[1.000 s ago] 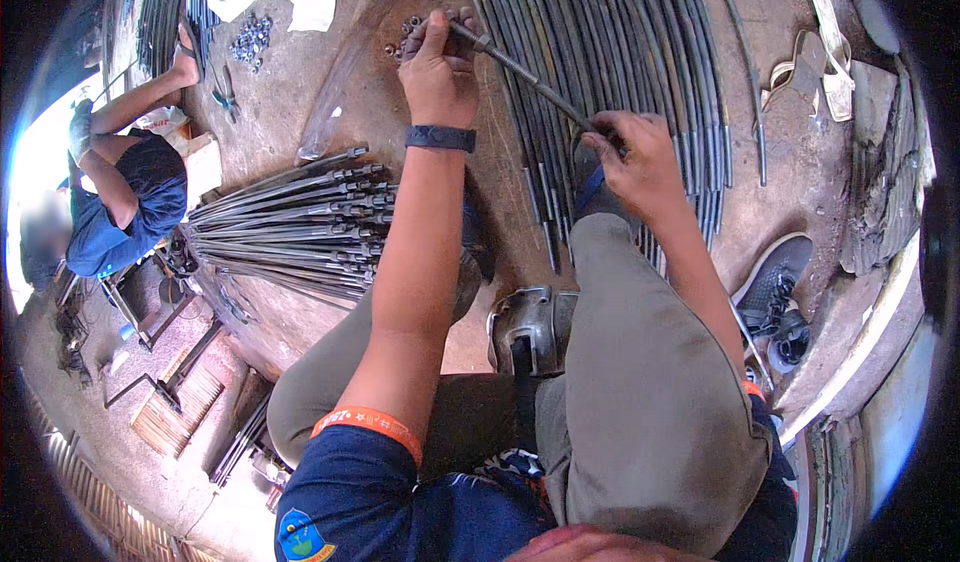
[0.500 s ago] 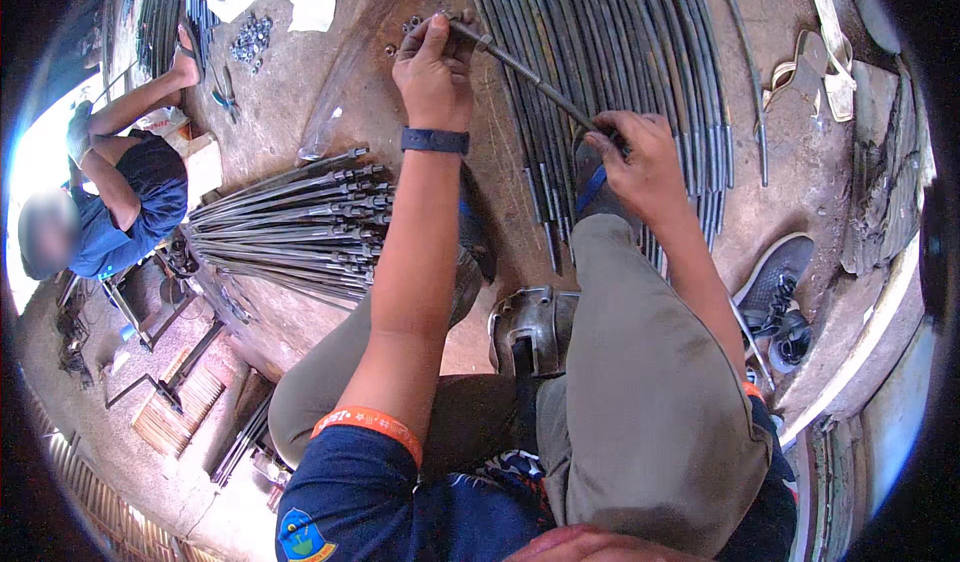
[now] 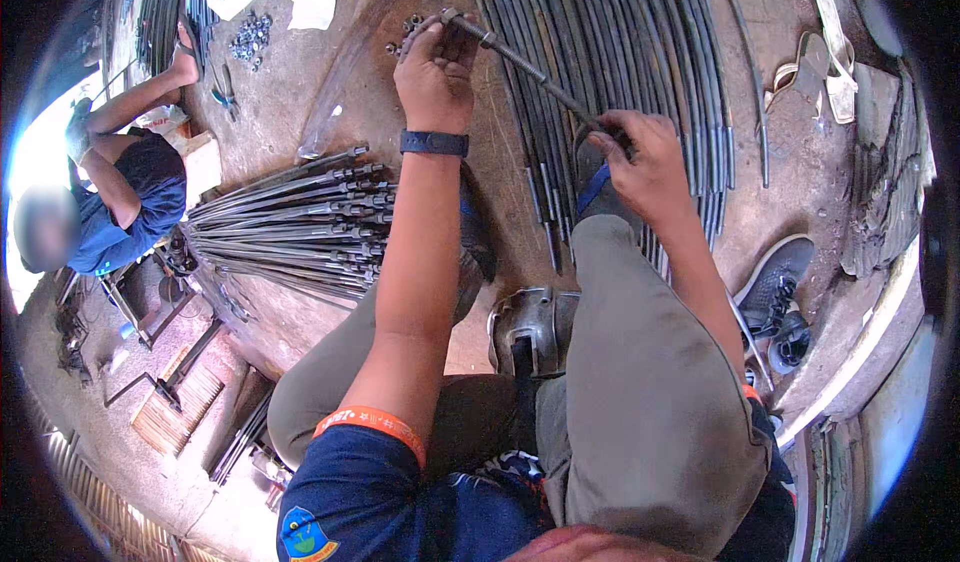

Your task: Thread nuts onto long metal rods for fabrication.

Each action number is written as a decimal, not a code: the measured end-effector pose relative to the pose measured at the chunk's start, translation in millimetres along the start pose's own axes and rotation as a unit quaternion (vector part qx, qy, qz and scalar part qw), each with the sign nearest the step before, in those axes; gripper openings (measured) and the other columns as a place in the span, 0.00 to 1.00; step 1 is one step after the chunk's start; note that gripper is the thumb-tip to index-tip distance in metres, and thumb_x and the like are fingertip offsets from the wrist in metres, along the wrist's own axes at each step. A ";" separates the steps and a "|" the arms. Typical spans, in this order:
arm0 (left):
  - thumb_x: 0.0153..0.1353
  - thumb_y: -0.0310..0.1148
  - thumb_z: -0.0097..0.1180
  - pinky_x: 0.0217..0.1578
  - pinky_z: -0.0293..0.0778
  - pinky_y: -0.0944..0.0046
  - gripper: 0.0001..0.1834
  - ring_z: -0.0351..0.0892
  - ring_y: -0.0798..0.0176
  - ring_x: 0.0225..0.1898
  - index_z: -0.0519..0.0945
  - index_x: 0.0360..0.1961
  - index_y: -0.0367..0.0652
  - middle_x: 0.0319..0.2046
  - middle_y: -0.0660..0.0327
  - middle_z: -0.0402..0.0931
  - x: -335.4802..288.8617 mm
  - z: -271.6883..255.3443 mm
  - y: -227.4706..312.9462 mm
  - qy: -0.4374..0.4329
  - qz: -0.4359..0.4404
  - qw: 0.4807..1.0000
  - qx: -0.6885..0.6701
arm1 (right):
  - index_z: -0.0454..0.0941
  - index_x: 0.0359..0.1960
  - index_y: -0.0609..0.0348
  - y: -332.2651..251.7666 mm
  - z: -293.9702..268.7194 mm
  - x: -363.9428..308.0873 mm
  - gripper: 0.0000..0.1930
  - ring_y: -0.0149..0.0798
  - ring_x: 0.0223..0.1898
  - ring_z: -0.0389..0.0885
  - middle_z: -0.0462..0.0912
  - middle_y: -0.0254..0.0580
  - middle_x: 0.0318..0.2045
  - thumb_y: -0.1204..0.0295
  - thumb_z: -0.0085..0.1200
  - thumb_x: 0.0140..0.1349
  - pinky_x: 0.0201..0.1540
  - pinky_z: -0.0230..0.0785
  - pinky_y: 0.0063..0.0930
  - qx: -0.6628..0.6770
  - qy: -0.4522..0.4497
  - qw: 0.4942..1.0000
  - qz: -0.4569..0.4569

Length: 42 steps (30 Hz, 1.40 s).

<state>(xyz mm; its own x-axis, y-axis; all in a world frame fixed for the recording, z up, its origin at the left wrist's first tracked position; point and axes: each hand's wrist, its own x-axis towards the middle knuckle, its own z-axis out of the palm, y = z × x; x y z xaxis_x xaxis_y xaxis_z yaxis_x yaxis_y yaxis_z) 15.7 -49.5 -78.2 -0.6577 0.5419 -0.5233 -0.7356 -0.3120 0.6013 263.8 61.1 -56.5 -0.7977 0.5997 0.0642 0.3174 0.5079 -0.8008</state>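
A long dark metal rod [image 3: 540, 78] slants between my two hands over the floor, its far end up and to the left. A nut [image 3: 451, 16] sits on that far end, and a second nut [image 3: 488, 40] is a little further down the shaft. My left hand [image 3: 437, 80] has its fingers curled under the far end, with the thumb beside the end nut. Lower down, my right hand [image 3: 645, 167] is closed around the rod above my raised knee; its fingers partly hide the rod's near end.
Loose nuts [image 3: 410, 26] lie just beyond my left hand. Many long rods [image 3: 620, 52] are spread under my right hand. A bundle of rods with nuts [image 3: 300, 222] lies to the left. At far left sits another person [image 3: 140, 197]. Shoes [image 3: 780, 282] and sandals [image 3: 835, 52] are at right.
My left thumb has slid down off the end nut, which now shows plainly. The rod's end has barely shifted, and my right hand keeps its hold.
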 end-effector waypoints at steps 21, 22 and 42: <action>0.62 0.38 0.57 0.23 0.73 0.72 0.13 0.79 0.65 0.31 0.78 0.41 0.39 0.37 0.54 0.81 -0.7 7.7 -5.3 -0.027 0.031 0.994 0.101 | 0.79 0.36 0.59 2.7 1.7 0.2 0.10 0.48 0.37 0.78 0.81 0.45 0.32 0.74 0.59 0.51 0.42 0.63 0.38 0.028 0.000 0.999 -0.022; 0.62 0.45 0.56 0.14 0.66 0.77 0.19 0.77 0.69 0.25 0.78 0.44 0.40 0.38 0.56 0.81 -1.0 6.1 -7.1 -0.015 0.015 0.996 0.092 | 0.79 0.36 0.59 2.0 1.8 0.1 0.10 0.48 0.37 0.78 0.81 0.45 0.32 0.74 0.59 0.51 0.43 0.63 0.38 0.027 0.004 0.999 -0.024; 0.57 0.27 0.62 0.21 0.72 0.71 0.10 0.82 0.66 0.30 0.79 0.39 0.36 0.33 0.57 0.82 -6.2 12.5 0.1 -0.029 0.187 0.947 0.258 | 0.79 0.36 0.59 0.6 0.9 1.7 0.09 0.48 0.37 0.78 0.81 0.45 0.32 0.73 0.59 0.52 0.43 0.63 0.38 0.015 -0.005 1.000 -0.025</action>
<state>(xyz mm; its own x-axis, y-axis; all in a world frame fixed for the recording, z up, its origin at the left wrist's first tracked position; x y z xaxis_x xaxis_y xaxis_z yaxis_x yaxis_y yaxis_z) 21.7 -43.1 -67.3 -0.8362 0.5145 -0.1901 -0.2650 -0.0755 0.9613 262.1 61.9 -57.3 -0.8170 0.5681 0.0993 0.2614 0.5182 -0.8143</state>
